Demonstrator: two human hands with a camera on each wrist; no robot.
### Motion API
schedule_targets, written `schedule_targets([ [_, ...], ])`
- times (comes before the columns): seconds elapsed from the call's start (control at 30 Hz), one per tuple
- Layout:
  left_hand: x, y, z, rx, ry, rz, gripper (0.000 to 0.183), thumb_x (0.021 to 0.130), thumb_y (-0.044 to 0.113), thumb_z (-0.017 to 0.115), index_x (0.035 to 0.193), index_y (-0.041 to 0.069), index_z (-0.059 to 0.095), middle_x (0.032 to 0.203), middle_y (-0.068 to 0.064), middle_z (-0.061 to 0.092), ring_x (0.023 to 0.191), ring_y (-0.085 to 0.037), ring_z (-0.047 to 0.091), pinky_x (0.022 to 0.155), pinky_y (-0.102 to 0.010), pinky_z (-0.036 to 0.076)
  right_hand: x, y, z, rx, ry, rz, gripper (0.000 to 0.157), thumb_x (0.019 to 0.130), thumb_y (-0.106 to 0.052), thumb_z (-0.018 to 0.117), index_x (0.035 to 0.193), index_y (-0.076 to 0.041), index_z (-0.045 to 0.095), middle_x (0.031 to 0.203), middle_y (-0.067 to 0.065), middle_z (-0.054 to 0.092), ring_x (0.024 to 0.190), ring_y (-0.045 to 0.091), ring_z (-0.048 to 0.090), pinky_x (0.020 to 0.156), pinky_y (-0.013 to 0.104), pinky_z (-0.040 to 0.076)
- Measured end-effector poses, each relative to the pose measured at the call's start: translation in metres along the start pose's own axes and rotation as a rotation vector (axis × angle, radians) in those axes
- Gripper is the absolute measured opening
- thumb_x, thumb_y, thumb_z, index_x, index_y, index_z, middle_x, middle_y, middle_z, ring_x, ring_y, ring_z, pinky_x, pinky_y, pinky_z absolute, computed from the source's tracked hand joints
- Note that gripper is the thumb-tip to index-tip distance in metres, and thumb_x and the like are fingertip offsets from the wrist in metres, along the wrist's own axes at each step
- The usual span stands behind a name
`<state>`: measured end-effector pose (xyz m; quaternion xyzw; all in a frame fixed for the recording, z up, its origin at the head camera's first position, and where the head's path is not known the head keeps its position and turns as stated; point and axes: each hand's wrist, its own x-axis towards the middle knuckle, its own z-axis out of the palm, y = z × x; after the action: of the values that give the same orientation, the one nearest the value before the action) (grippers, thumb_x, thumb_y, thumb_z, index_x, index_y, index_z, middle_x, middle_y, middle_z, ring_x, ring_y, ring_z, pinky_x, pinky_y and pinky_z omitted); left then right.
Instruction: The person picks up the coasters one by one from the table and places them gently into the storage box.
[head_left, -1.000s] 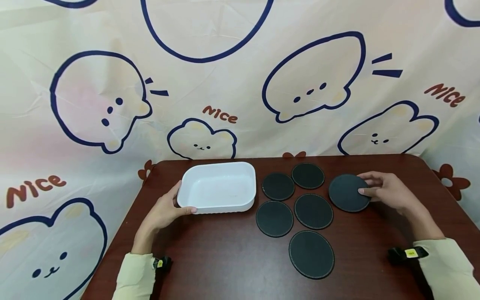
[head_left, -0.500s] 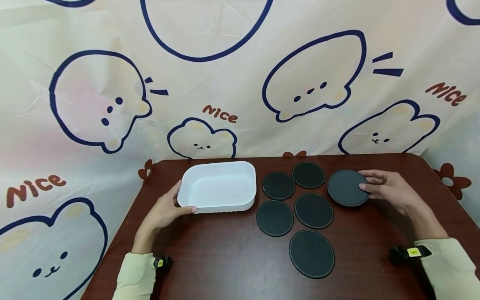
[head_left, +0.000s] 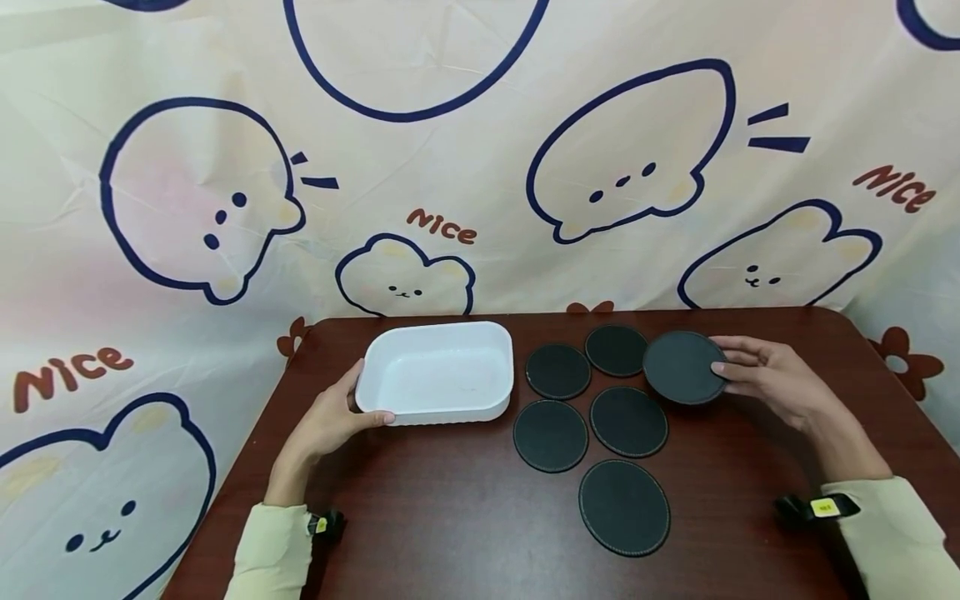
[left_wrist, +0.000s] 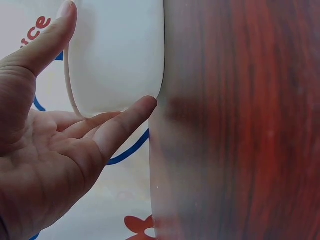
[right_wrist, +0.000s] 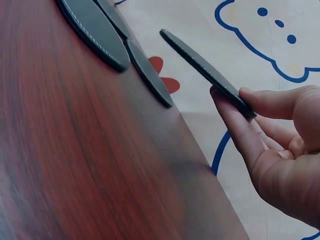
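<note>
In the head view my left hand (head_left: pixel 327 427) grips the left end of a white rectangular plastic tray (head_left: pixel 435 379), which stands on the table. The left wrist view has the thumb on one side of the tray (left_wrist: pixel 120 55) and the fingers along its end. My right hand (head_left: pixel 776 382) pinches the right edge of a round dark coaster (head_left: pixel 681 368) between thumb and fingers. The right wrist view shows this coaster (right_wrist: pixel 205 70) edge-on, raised off the tabletop. To its left several similar black coasters with stitched rims lie flat, among them one coaster (head_left: pixel 628 422) nearest it.
The dark brown wooden table (head_left: pixel 465 517) ends at the back against a cartoon-printed cloth (head_left: pixel 510 167). One black coaster (head_left: pixel 624 508) lies closer to the front than the others. A wrist camera strap (head_left: pixel 821 507) sits at the right sleeve.
My right hand has raised the coaster a little and carried it left, close to the coasters lying flat. The left hand and the tray have stayed in place.
</note>
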<state>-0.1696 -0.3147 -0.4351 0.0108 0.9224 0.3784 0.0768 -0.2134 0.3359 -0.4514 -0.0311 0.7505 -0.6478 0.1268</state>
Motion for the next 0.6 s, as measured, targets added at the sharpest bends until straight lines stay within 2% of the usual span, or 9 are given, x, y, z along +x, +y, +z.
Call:
schedule_targets([
  [0.3,0.0,-0.001,0.0,0.002,0.011,0.004,0.121,0.086,0.048,0.09,0.173,0.009,0.015,0.17,-0.026,0.037,0.143,-0.045,0.056,0.118,-0.06,0.047,0.0,-0.008,0.02,0.102,-0.036,-0.011,0.039,0.106,-0.01,0.068,0.142,-0.022,0.059,0.114,-0.017,0.078,0.096,0.004,0.077,0.082,0.022,0.064],
  [0.6,-0.003,0.002,0.0,-0.008,0.017,0.005,0.122,0.085,0.049,0.09,0.173,0.01,0.016,0.169,-0.026,0.04,0.142,-0.045,0.056,0.117,-0.061,0.048,0.012,-0.018,0.049,0.175,-0.074,0.003,0.055,0.106,-0.011,0.068,0.156,-0.007,0.046,0.116,-0.014,0.079,0.097,0.006,0.078,0.084,0.022,0.064],
])
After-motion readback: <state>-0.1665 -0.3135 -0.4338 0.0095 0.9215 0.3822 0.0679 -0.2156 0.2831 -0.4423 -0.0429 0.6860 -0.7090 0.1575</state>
